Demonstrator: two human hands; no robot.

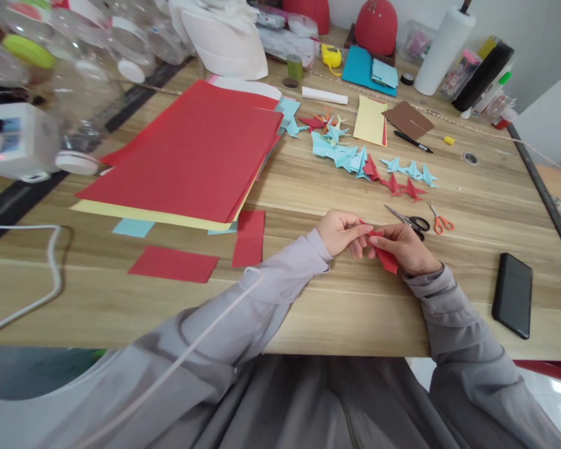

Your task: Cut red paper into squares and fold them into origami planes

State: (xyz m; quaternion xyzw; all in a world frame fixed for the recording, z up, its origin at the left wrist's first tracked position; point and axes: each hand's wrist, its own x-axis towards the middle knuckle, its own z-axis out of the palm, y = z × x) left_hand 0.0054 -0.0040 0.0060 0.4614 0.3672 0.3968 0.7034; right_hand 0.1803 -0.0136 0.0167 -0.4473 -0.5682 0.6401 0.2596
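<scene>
Both hands meet near the front middle of the light wooden table (336, 324), pinching a small folded piece of red paper (386, 257) between them. The left hand (340, 232) has its fingertips closed on the paper's upper corner; the right hand (407, 249) clamps it between thumb and fingers. Black-handled steel scissors (409, 219) lie just beside the right hand at 1 o'clock. A black flat phone (512, 304) lies at 4 o'clock. 2 red paper rectangles (172, 264) lie at 9 o'clock.
</scene>
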